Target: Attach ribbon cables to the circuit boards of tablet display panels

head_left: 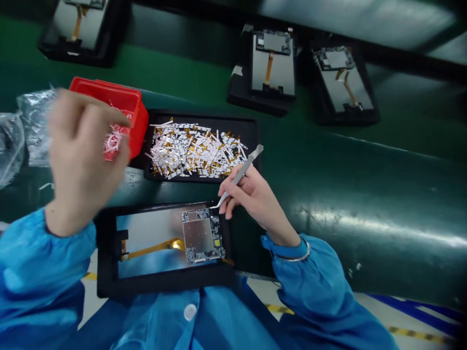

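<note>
My left hand (85, 155), blurred by motion, is over the near left side of a red bin (140, 131) that holds white scraps (114, 138). Its thumb and forefinger look apart, with nothing visible between them. Bent-tip metal tweezers (242, 171) are in my right hand (251, 194). Their tip meets the upper right corner of a circuit board (199, 233). That board lies on the right end of a silvery display panel (149, 226), from which a gold flex cable (153, 249) runs toward the board. A black holder (164, 287) frames the panel in front of me.
Behind the holder, a black tray (251, 131) is heaped with white-and-gold flex strips (204, 150). Clear plastic bags (34, 126) lie at left. Farther back, other panels with boards (273, 70), (346, 87) and a panel (78, 24) rest on black blocks. The table (328, 194) is green.
</note>
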`<move>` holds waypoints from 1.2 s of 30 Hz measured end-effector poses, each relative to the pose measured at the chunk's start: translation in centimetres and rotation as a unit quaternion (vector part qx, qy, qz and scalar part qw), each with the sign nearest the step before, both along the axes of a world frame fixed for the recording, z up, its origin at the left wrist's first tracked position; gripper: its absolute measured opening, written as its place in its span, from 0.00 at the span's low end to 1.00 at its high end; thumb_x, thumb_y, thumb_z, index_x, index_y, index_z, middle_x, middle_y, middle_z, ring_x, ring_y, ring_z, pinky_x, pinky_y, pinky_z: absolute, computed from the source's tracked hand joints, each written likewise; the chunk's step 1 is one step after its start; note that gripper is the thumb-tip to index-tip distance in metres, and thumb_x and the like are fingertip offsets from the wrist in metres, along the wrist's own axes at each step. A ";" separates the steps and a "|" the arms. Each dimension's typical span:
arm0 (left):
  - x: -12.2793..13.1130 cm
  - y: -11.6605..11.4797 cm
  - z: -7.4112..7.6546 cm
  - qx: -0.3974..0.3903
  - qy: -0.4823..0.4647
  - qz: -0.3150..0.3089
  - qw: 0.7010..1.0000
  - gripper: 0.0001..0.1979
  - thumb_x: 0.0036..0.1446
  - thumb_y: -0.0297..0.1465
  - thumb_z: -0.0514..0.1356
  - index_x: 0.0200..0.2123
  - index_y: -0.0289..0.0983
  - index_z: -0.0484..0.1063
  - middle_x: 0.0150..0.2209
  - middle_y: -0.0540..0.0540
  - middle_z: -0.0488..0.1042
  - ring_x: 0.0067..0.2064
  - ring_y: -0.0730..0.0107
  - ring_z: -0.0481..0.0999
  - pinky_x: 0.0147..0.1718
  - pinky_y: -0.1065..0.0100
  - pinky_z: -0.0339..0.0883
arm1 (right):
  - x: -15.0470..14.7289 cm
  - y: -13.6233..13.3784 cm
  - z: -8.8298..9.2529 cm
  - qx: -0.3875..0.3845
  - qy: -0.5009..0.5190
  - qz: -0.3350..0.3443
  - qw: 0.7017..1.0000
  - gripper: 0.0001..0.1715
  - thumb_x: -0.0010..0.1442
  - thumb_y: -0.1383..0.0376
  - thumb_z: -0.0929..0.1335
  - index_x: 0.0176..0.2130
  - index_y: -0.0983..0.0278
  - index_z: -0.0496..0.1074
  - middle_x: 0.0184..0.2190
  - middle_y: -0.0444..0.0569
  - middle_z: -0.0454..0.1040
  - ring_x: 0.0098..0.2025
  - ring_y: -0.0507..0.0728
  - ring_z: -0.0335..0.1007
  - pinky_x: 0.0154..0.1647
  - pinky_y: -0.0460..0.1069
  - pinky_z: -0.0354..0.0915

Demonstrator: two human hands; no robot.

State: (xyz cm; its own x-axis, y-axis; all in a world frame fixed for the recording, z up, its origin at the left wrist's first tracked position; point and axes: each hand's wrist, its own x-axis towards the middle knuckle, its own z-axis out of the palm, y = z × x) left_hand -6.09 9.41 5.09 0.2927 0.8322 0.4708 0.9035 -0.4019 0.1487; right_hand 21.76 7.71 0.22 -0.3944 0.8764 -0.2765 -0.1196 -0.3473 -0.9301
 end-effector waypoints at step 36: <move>4.8 -7.1 -3.4 -0.143 0.017 -0.270 0.952 0.16 0.66 0.25 0.55 0.55 0.33 0.69 0.50 0.42 0.78 0.54 0.61 0.73 0.50 0.60 0.69 | -0.6 -0.6 -0.5 0.006 -0.037 -0.030 0.999 0.21 0.57 0.58 0.74 0.38 0.58 0.57 0.25 0.39 0.76 0.23 0.54 0.78 0.22 0.47 0.77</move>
